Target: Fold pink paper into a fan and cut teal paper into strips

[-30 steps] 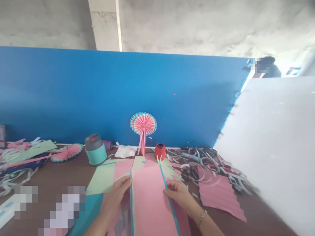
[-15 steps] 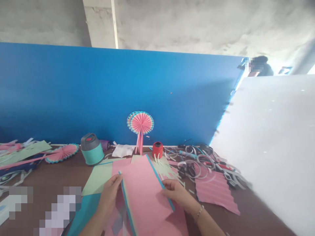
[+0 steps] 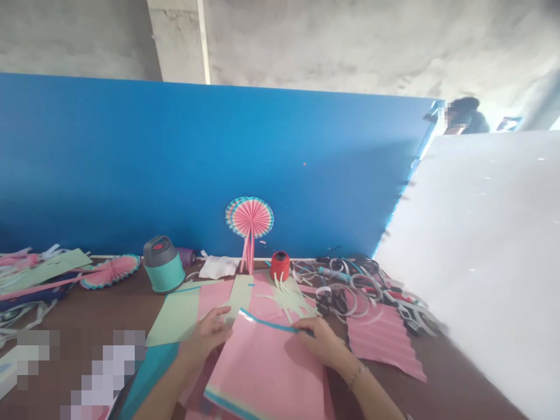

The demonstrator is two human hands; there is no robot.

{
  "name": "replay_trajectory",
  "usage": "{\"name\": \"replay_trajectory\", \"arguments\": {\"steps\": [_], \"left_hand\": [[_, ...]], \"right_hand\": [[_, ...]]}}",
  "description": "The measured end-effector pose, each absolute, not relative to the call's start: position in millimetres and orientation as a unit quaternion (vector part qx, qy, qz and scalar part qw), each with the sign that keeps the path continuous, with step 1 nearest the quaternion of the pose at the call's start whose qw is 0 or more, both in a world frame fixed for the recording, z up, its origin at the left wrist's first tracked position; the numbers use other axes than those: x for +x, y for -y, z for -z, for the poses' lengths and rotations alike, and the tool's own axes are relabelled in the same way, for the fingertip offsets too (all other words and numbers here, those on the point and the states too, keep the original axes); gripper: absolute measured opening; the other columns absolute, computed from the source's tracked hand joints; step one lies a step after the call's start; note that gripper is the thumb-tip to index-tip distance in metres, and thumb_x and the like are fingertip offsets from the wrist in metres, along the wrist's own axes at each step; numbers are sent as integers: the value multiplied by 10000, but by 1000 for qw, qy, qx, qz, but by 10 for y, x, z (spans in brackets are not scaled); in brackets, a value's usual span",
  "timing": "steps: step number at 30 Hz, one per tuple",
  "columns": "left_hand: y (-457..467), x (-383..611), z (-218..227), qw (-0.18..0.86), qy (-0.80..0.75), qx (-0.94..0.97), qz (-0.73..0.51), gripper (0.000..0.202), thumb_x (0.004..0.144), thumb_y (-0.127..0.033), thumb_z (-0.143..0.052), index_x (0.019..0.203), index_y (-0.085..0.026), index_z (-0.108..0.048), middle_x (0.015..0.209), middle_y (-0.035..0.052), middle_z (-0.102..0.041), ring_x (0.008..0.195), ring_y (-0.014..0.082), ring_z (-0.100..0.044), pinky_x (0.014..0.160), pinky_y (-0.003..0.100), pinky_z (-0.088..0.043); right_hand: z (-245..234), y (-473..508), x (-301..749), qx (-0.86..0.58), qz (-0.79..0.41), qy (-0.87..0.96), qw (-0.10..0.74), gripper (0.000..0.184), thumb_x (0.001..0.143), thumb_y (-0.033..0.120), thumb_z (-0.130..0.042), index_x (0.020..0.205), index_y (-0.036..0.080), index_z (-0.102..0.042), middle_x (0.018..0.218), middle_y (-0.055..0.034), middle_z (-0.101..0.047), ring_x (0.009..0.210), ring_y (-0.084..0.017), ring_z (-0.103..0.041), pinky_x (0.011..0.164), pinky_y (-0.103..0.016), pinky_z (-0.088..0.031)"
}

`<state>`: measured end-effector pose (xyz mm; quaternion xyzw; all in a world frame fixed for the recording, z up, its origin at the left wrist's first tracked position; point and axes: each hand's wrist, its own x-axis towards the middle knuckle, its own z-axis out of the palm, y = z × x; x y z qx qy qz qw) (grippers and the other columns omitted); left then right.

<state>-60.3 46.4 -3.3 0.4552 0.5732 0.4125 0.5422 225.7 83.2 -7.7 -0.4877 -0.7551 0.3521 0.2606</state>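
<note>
A pink paper sheet (image 3: 271,361) with blue strips along two opposite edges lies tilted in front of me. My right hand (image 3: 315,341) pinches its far right corner, at the end of one blue strip. Beside the sheet's left edge is my left hand (image 3: 210,335), its fingers apart; whether a fingertip touches the paper I cannot make out. Under and beyond the sheet lie pale green paper (image 3: 175,318), blue paper (image 3: 151,370) and more pink paper.
A round pleated fan (image 3: 250,218) leans on the blue partition (image 3: 175,163). Before it stand a red thread spool (image 3: 280,266) and a teal container with grey lid (image 3: 165,274). Pale paper strips, coiled bands and a pleated pink sheet (image 3: 385,341) lie right; another fan (image 3: 111,272) lies left.
The pink sheet has turned, so a blue strip now runs across its far side and the other lies nearest me. My left hand has come off its edge, fingers spread.
</note>
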Motion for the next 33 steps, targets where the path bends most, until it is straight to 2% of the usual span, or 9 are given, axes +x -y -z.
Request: {"name": "replay_trajectory", "arguments": {"steps": [5, 8, 12, 16, 19, 22, 27, 33], "left_hand": [[-453, -565, 133, 524, -539, 541, -377, 502, 627, -282, -586, 1101, -185, -453, 631, -63, -452, 586, 117, -448, 574, 230, -332], [-407, -482, 105, 505, -549, 561, -359, 378, 641, -246, -529, 1005, -194, -441, 608, -82, -379, 517, 90, -370, 518, 212, -286], [-339, -369, 7, 454, -571, 605, -320, 298, 658, -201, -476, 952, -210, -424, 644, -82, -359, 472, 73, -313, 483, 200, -262], [-299, -330, -30, 364, -605, 652, -275, 291, 662, -167, -462, 948, -221, -474, 681, -62, -423, 540, 97, -407, 561, 208, -336], [-294, -334, -15, 314, -617, 666, -278, 342, 666, -163, -469, 999, -233, -508, 873, -1, -539, 747, 154, -530, 675, 244, -399], [-299, -334, -15, 290, -608, 675, -301, 358, 684, -168, -465, 1031, -229, -530, 1008, 44, -565, 926, 200, -545, 783, 289, -420], [-302, -310, -11, 277, -594, 678, -332, 324, 722, -190, -457, 1029, -219, -557, 1018, 49, -579, 856, 178, -552, 783, 291, -445], [-299, -286, 42, 274, -578, 679, -360, 274, 772, -230, -452, 1010, -224, -587, 1009, 56, -602, 868, 186, -558, 772, 298, -458]], "right_hand": [[34, -803, 2233, -516, -208, 796, 237, 277, 767, 183, -434, 575, 174, -633, 639, -17, -608, 626, -141, -517, 599, -228, -351], [59, -832, 2221, -552, -125, 776, 276, 241, 807, 217, -454, 648, 180, -632, 703, -40, -597, 739, -172, -535, 672, -251, -370], [150, -860, 2134, -549, -83, 779, 290, 148, 803, 239, -523, 749, 182, -648, 831, -76, -592, 866, -218, -521, 779, -302, -381], [228, -889, 2022, -562, -38, 785, 257, 104, 794, 187, -543, 810, 185, -646, 901, -80, -584, 903, -233, -494, 803, -328, -373], [264, -934, 2004, -569, 3, 788, 237, 198, 843, 137, -456, 747, 169, -627, 872, -83, -584, 897, -229, -485, 808, -327, -364], [290, -965, 2030, -570, 26, 787, 235, 239, 847, 98, -421, 694, 161, -594, 832, -81, -573, 879, -221, -481, 812, -323, -356], [312, -941, 2041, -556, 22, 789, 262, 59, 808, 185, -530, 822, 183, -588, 913, -68, -556, 921, -221, -473, 784, -313, -358], [316, -957, 2020, -602, 22, 763, 235, 136, 815, 127, -490, 735, 187, -583, 901, -64, -575, 905, -212, -488, 755, -305, -353]]}}
